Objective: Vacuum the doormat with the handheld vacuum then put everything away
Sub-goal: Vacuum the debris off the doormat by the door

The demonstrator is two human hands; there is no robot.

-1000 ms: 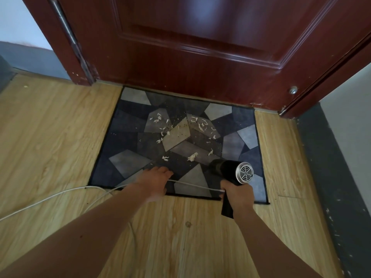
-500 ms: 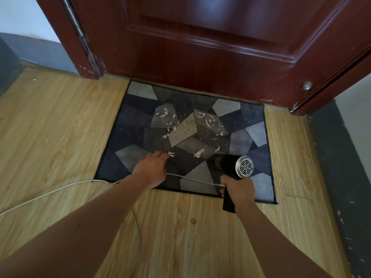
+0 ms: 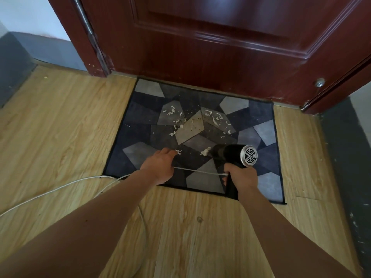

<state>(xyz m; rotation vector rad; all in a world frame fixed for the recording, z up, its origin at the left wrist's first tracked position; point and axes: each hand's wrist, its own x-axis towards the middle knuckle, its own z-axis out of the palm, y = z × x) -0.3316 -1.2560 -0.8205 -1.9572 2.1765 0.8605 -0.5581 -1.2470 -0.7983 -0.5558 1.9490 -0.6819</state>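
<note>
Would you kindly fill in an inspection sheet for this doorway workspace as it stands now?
Surface: wood-look floor with a patterned doormat on it.
Job's things: handheld vacuum over the mat's near right part, nozzle toward the mat's middle.
Clutter: pale scraps and dark specks around the mat's middle.
Hands: left hand holds the white cable; right hand grips the vacuum's handle.
Cables: white cable runs from the handle through the left hand, then off left across the floor.
Surroundings: dark red door, grey skirting.
</note>
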